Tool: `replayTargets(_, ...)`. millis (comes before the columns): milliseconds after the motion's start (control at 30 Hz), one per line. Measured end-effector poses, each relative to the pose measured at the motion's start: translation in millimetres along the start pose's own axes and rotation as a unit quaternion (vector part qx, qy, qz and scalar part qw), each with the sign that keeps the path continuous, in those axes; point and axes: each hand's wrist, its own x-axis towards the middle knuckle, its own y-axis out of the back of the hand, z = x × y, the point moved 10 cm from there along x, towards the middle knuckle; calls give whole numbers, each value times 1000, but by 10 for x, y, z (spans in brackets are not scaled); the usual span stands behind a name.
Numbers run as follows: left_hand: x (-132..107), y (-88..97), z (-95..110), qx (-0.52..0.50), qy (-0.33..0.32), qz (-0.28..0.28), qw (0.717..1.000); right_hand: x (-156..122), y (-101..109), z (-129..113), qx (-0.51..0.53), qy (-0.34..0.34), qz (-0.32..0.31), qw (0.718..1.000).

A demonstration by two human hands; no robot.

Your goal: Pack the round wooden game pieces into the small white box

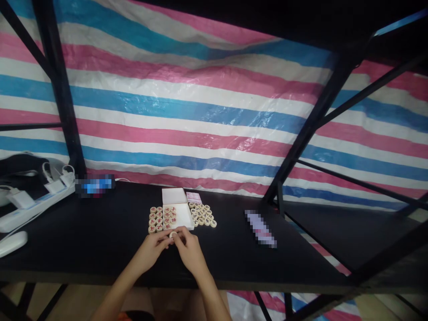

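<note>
My left hand (154, 247) and my right hand (189, 248) meet at the front middle of the black table (100, 240). Both pinch one round wooden chess piece (173, 234) between their fingertips. Just beyond them lies an open white box (182, 215) with its lid (174, 195) behind it. Red-marked round pieces (156, 219) lie in rows left of the box and partly in it. Dark-marked round pieces (202, 214) lie in a cluster to its right.
A white power strip (31, 203) with plugged chargers lies at the table's left, with a white object (11, 243) near the front left edge. Blurred items sit at the back left (94, 185) and right (261, 228). Black frame bars (60, 89) and a striped tarp (200, 111) stand behind.
</note>
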Motion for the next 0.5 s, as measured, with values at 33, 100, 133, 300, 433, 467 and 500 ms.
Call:
replayTargets(33,-1,-2,6,3,1,0,1000,-1,3,-3,1,1,0,1000)
replayTargets(100,-2,-1,11,0,3,1,1000,-2,7,-4,-1,3,1,1000)
replayTargets(133,-1,-2,10,-5,3,1,1000,-1,8,-2,-2,3,1,1000)
replayTargets(300,5,8,-17,-16,7,7,1000,3,3,16,-12,1,-2,1000)
replayTargets(433,6,8,-1,-18,3,7,1000,0,-5,7,-8,1,-4,1000)
replayTargets(467,6,7,5,-17,3,6,1000,-2,-9,1,-4,1,-5,1000)
replayTargets(500,4,6,10,-15,3,6,1000,-3,-9,-3,-2,0,-5,1000)
